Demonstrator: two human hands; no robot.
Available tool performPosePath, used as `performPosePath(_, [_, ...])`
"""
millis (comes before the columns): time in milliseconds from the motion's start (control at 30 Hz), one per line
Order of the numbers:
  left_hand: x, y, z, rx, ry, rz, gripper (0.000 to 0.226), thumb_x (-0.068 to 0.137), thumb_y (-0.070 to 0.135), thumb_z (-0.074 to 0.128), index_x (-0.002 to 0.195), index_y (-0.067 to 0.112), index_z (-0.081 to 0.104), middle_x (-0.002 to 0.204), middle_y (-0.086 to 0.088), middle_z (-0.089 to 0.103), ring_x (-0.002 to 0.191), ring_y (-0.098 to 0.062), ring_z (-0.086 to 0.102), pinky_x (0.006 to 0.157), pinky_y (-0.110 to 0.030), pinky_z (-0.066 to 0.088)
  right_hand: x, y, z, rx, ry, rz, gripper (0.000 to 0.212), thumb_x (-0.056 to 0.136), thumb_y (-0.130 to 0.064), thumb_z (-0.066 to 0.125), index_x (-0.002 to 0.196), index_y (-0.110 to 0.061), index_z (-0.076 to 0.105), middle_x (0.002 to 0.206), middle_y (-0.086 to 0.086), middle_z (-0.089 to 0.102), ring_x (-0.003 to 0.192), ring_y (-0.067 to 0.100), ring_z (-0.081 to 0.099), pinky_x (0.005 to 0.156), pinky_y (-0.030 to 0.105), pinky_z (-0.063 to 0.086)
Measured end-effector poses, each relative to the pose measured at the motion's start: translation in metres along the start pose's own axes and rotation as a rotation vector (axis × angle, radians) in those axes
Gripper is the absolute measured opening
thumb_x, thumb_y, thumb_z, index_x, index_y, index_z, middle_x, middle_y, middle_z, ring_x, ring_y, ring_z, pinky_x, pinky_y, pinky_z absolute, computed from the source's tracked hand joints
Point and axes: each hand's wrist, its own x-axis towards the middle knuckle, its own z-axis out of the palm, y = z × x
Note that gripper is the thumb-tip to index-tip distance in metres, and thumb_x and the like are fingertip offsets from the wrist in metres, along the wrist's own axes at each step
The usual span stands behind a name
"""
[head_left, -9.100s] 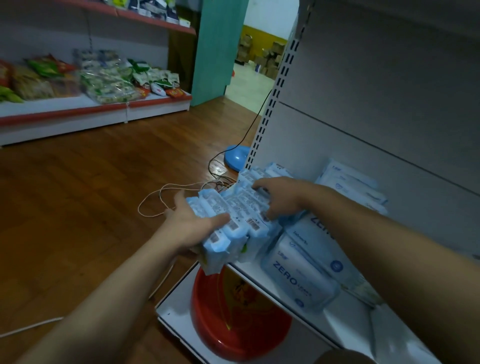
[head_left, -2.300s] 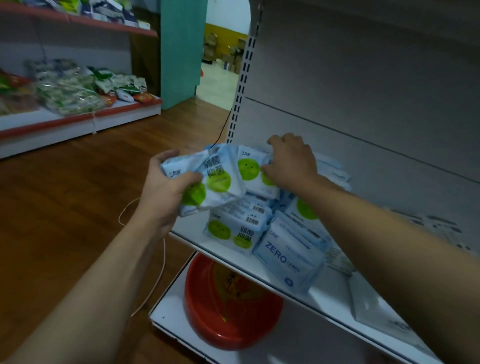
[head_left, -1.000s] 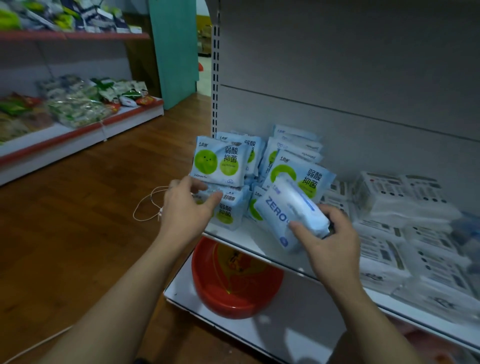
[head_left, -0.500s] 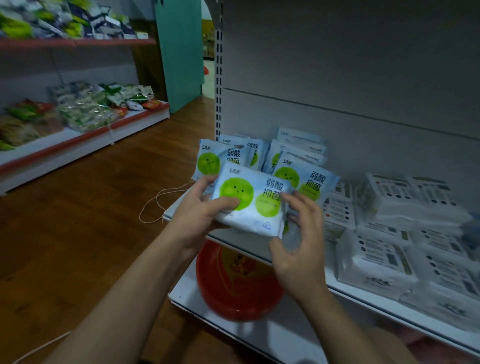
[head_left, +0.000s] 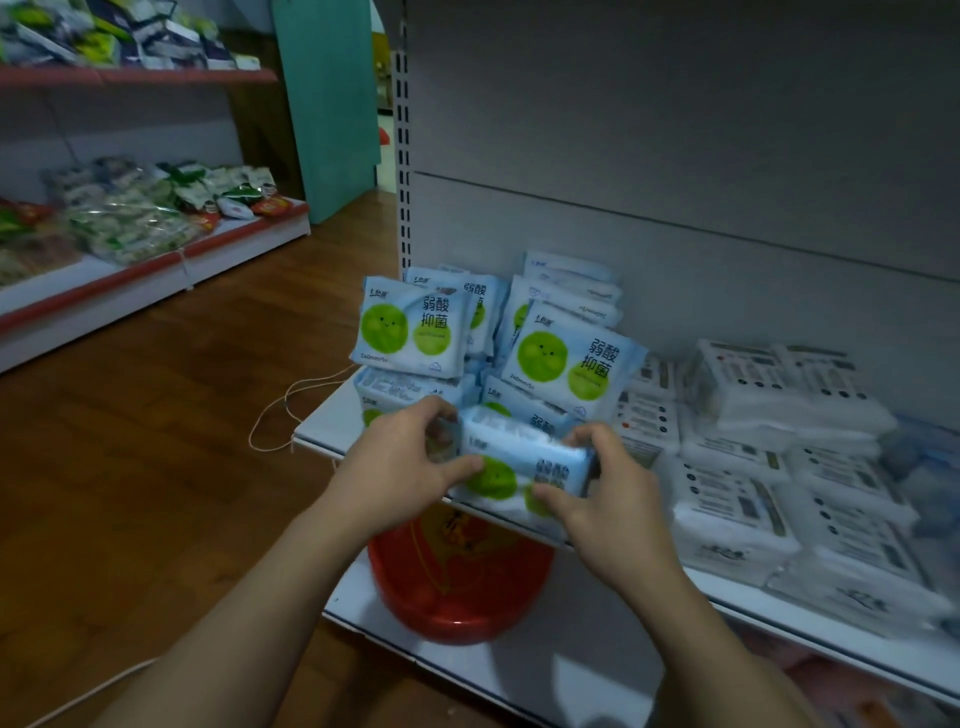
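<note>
Far to the left, snack bags (head_left: 130, 223) lie on a low stand with a red edge. The brown wood floor (head_left: 156, 441) is between that stand and me. A thin white cord (head_left: 280, 415) lies in a loop on it, near the corner of the white shelf (head_left: 327, 423).

My left hand (head_left: 400, 467) grips the left end of a blue and white pack (head_left: 524, 462) with green circles on it. My thumb is on the front and my fingers are curled round the end. My right hand (head_left: 608, 499) grips the other end the same way, thumb on the front and fingers curled over the top.

The pack lies long ways, low at the front edge of the shelf. I cannot tell if it touches the shelf. Just behind it, more packs of the same kind are piled up. Two standing packs (head_left: 410, 327) lean on top of the pile and show their green faces. Under the shelf sits a red bowl (head_left: 457, 592). To the right, white packs (head_left: 769, 447) lie in piles on the same shelf.
</note>
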Motion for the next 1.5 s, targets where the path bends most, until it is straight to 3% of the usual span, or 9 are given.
performPosePath(133, [0.000,0.001,0.008,0.094,0.013,-0.018,0.031,0.077,0.052,0.073,0.094,0.035,0.054,0.082,0.014,0.060,0.067,-0.002,0.054,0.067,-0.032,0.050,0.000,0.016,-0.004,-0.114,-0.048,0.060,0.046,0.065,-0.019,0.085,0.077,-0.033,0.043,0.083,-0.010,0.061,0.079,0.018,0.059,0.071,0.032,0.049])
performPosePath(267, [0.001,0.002,0.011,0.133,0.078,-0.081,0.025,0.079,0.046,0.073,0.081,0.032,0.052,0.078,0.013,0.059,0.074,-0.012,0.058,0.069,-0.033,0.050,0.007,0.016,0.001,-0.112,0.014,0.025,0.035,0.072,-0.019,0.080,0.088,-0.032,0.052,0.098,-0.007,0.061,0.086,0.013,0.056,0.071,0.024,0.038])
performPosePath(433, [0.004,0.000,0.011,0.098,0.168,-0.100,0.026,0.078,0.042,0.075,0.082,0.028,0.053,0.078,0.011,0.057,0.075,-0.015,0.057,0.066,-0.033,0.047,0.018,0.010,0.014,-0.220,0.084,-0.052,0.038,0.075,-0.028,0.077,0.110,-0.025,0.062,0.114,-0.002,0.055,0.104,0.017,0.054,0.077,0.024,0.039])
performPosePath(733, [0.007,-0.003,0.014,0.073,0.072,-0.041,0.024,0.078,0.041,0.076,0.084,0.031,0.055,0.077,0.011,0.060,0.071,-0.008,0.059,0.068,-0.035,0.053,0.026,0.010,0.022,-0.277,0.188,-0.171,0.037,0.075,-0.038,0.078,0.106,-0.022,0.066,0.108,0.001,0.049,0.103,0.022,0.055,0.076,0.027,0.043])
performPosePath(900, [0.008,0.003,0.021,0.083,0.061,-0.022,0.024,0.079,0.040,0.074,0.085,0.031,0.053,0.080,0.013,0.059,0.071,-0.008,0.057,0.066,-0.031,0.050,0.048,0.008,0.003,-0.016,0.468,-0.029,0.066,0.069,-0.040,0.082,0.118,-0.011,0.049,0.119,0.006,0.046,0.107,0.026,0.052,0.085,0.034,0.045])
performPosePath(1033, [0.008,0.012,0.027,0.071,0.042,0.002,0.024,0.079,0.042,0.073,0.091,0.032,0.055,0.085,0.013,0.060,0.080,-0.012,0.060,0.072,-0.036,0.053,0.072,0.011,-0.013,0.237,0.363,0.158,0.090,0.071,-0.040,0.083,0.142,-0.017,0.034,0.128,-0.002,0.051,0.112,0.014,0.053,0.094,0.034,0.046])
performPosePath(1200, [0.008,0.013,0.029,0.059,0.020,0.012,0.025,0.079,0.045,0.073,0.095,0.034,0.056,0.090,0.017,0.062,0.080,-0.011,0.061,0.076,-0.037,0.054,0.084,0.015,-0.017,0.251,0.288,0.120,0.040,0.077,-0.028,0.079,0.111,-0.019,0.060,0.096,-0.007,0.066,0.084,0.008,0.064,0.068,0.019,0.047])
performPosePath(1367, [0.009,0.015,0.023,0.025,0.043,-0.029,0.026,0.080,0.043,0.073,0.099,0.031,0.060,0.093,0.016,0.064,0.086,-0.012,0.061,0.079,-0.038,0.054,0.073,-0.004,-0.049,0.664,0.634,-0.091,0.034,0.077,-0.009,0.079,0.098,-0.021,0.055,0.096,-0.002,0.067,0.081,0.003,0.067,0.066,0.015,0.051])
performPosePath(1500, [0.011,0.016,0.018,-0.035,0.082,-0.043,0.022,0.080,0.041,0.074,0.096,0.031,0.062,0.090,0.017,0.065,0.083,-0.009,0.061,0.078,-0.034,0.053,0.063,-0.010,-0.060,0.811,0.641,-0.138,0.037,0.079,0.000,0.075,0.094,-0.023,0.050,0.099,-0.002,0.065,0.091,0.007,0.068,0.076,0.026,0.055])
